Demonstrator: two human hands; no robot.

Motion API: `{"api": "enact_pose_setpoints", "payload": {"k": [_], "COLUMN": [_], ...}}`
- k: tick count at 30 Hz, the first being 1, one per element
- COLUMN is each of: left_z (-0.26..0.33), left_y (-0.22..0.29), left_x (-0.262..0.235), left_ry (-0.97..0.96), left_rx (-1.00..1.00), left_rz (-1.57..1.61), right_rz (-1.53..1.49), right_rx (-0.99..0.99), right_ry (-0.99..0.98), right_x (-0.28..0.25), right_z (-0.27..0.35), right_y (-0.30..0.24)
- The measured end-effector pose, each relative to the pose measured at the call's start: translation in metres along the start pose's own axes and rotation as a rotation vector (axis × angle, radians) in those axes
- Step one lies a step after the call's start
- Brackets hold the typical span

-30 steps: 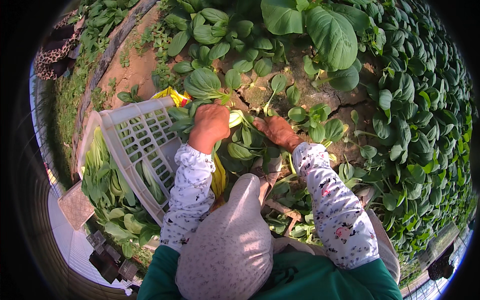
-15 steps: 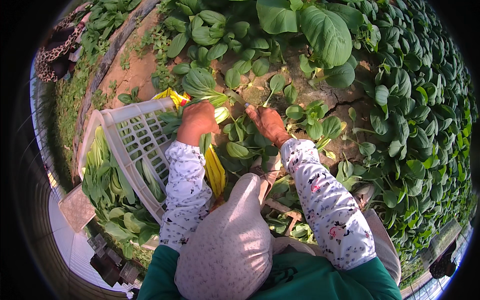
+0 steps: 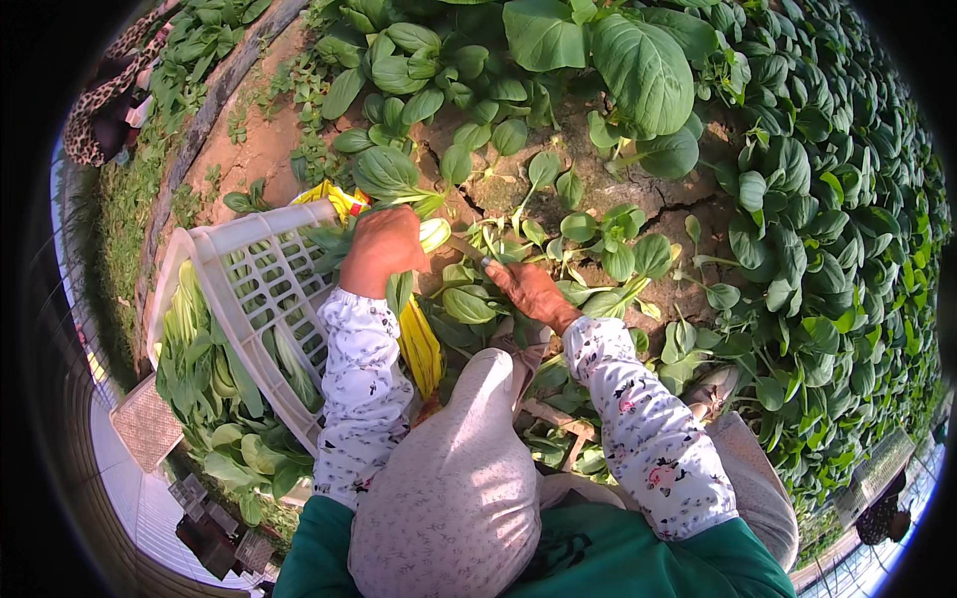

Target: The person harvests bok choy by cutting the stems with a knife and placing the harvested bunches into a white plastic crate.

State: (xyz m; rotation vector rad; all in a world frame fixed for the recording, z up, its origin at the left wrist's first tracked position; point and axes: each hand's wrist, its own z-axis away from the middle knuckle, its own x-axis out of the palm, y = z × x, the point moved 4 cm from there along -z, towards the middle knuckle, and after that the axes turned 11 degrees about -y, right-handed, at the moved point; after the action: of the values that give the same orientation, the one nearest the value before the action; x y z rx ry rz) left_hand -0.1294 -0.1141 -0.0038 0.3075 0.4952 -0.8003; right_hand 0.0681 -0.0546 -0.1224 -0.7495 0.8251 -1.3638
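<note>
- Your left hand [image 3: 382, 249] grips a bok choy plant [image 3: 399, 184] just right of the white crate [image 3: 254, 299]; hold its base firm.
- Your right hand [image 3: 528, 291], fingers curled around a thin blade as far as shows, should cut low, away from your fingers.

Crate [image 3: 261, 299]: white moulded plastic lattice, matt, smooth. Sleeves [image 3: 361, 374]: thin printed cloth, matt, white with small floral pattern. Hat [image 3: 454, 478]: woven cloth, pale, fine-textured, matt. Bok choy leaves [image 3: 638, 70]: waxy, lightly glossy in sun. Soil [image 3: 598, 184]: dry, cracked, rough. Yellow sack [image 3: 419, 344]: glossy plastic, creased.
</note>
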Motion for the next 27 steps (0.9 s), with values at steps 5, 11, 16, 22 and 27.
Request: {"api": "enact_pose_setpoints", "payload": {"k": [5,11,16,22,27], "left_z": [-0.006,-0.012,-0.019,-0.013,0.007], "left_y": [-0.027,-0.051,-0.053,-0.042,-0.034], "left_x": [-0.002,0.006,0.009,-0.003,-0.016], "left_ry": [-0.125,-0.043,-0.042,-0.042,0.015], "left_rx": [-0.103,-0.032,-0.006,-0.014,0.091], "left_rz": [0.086,0.178,0.148,0.175,0.161], "right_rz": [0.08,0.072,-0.193,-0.069,0.278], "right_rx": [0.1,0.129,0.049,0.197,0.221], "right_ry": [0.17,0.156,0.093,0.01,-0.213], "right_x": [-0.03,-0.018,-0.006,-0.008,0.021], "right_z": [-0.008,-0.031,-0.043,-0.05,-0.001], "right_y": [-0.032,-0.035,-0.008,-0.017,-0.019]}}
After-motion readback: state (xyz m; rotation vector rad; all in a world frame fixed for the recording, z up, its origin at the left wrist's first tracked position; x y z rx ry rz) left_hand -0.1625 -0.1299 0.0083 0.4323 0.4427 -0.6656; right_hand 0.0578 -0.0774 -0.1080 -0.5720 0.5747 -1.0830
